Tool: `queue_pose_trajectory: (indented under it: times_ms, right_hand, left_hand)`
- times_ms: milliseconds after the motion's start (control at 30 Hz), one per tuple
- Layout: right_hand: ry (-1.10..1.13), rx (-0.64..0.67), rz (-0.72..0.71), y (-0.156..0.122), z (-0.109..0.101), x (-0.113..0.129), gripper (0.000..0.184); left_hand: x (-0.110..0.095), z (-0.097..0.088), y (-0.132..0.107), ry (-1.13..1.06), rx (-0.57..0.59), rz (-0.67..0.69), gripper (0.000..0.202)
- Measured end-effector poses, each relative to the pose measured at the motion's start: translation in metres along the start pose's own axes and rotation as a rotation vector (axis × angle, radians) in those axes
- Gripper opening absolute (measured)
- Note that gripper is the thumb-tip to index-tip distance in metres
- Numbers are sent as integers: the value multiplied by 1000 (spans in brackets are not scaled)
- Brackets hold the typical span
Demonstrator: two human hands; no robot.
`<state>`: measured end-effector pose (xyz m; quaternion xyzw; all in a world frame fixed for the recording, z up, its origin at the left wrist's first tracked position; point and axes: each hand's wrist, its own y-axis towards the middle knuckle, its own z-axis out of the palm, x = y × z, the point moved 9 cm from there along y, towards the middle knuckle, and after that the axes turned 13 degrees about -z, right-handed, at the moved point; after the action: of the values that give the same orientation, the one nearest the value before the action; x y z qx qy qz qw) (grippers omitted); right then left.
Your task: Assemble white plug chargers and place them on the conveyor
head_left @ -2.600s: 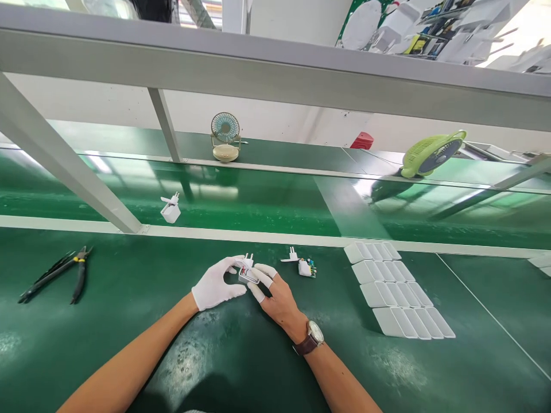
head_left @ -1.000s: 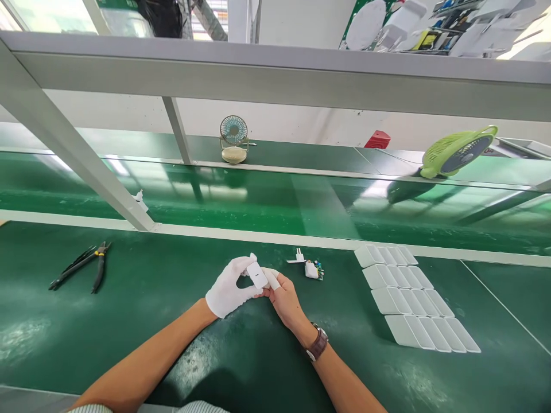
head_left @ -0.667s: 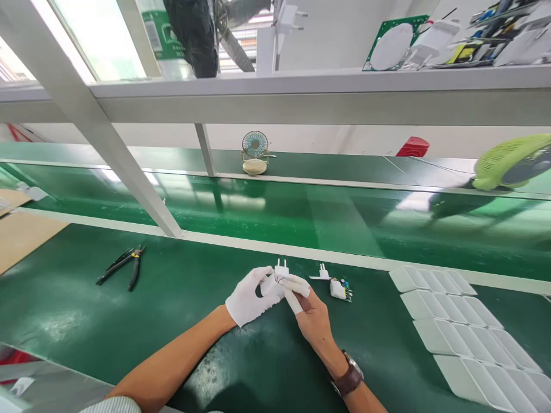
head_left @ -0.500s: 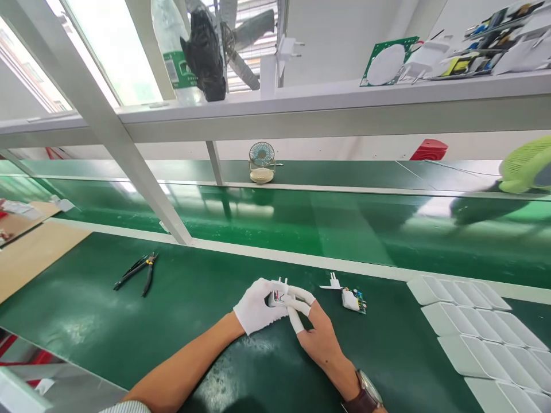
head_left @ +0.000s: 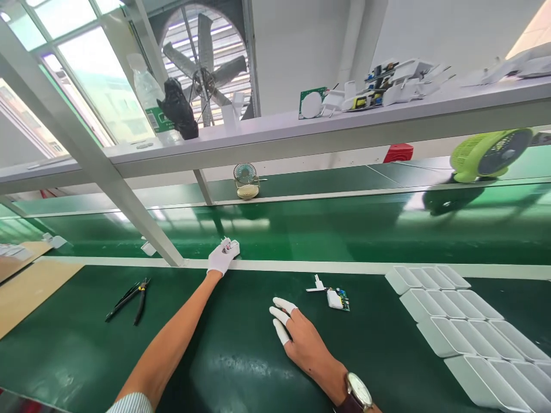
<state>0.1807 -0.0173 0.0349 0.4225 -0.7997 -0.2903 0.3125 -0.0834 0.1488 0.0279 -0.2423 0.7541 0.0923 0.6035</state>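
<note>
Dark green flat workbench (head_left: pixel 241 355) filled the near side; glossy green conveyor belt (head_left: pixel 322 229) ran behind it, past a pale rail. Four rows of white plastic open-topped boxes (head_left: pixel 447 337) sat at right on the bench. Right hand (head_left: pixel 309 345), white covers on some fingertips, was over mid-bench, fingers loosely spread. Left hand (head_left: pixel 220 261), white-gloved, was out at the belt's near edge, fingers closed around a small white plastic plug case (head_left: pixel 233 247). Couldn't tell if the case touched the belt. Black-handled pliers (head_left: pixel 140 301) with yellow collar lay left, handles apart. Green circuit board (head_left: pixel 343 299) with white block lay beyond the right hand, just beside a white two-pin plug piece (head_left: pixel 318 283).
</note>
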Motion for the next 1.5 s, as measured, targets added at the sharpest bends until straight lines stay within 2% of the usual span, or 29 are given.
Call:
queue_pose_trajectory:
  times_ms: [67,133,200,267,333,400,567,633,700,800,933,1033,1167,1333,1433,1500]
  right_hand:
    - [0,22,-6,-1,4,1,32]
    - [-2,41,-4,-3,7,1,32]
    - [-7,81,3,-4,11,1,31]
    - [-16,145,8,-5,18,2,27]
    - [-36,229,-1,-5,24,3,24]
    - [-70,324,-22,-2,31,5,22]
    - [-168,526,-97,10,43,6,25]
    - [-194,547,-103,14,45,5,27]
    - [-212,546,-98,16,47,4,29]
    - [-246,532,-99,13,49,6,31]
    - [-256,512,-138,5,51,8,35]
    - [-235,514,-168,1,49,8,36]
    - [-223,487,-209,2,44,10,34]
    - [-219,490,-221,1,48,11,29]
    - [-168,514,-184,-1,55,8,26]
    - [-117,534,-82,-3,59,0,22]
  left_hand:
    - [0,-7,12,49,-67,1,25]
    - [6,-8,13,87,-109,10,27]
    - [16,-1,5,114,-116,22,34]
    - [25,12,-9,147,-71,39,38]
    - [31,32,-27,189,39,66,38]
    - [32,58,-47,238,207,104,35]
    - [18,129,-105,367,639,217,26]
    - [4,155,-131,457,786,330,24]
    - [-13,176,-158,586,882,520,28]
    - [-33,198,-187,757,882,787,40]
    - [-43,227,-211,884,844,944,55]
    - [-40,254,-219,970,833,923,59]
    - [-41,285,-220,1020,797,874,49]
    - [-53,312,-224,1063,771,885,52]
    - [-68,320,-250,1028,816,936,54]
    - [-78,324,-285,953,937,1018,47]
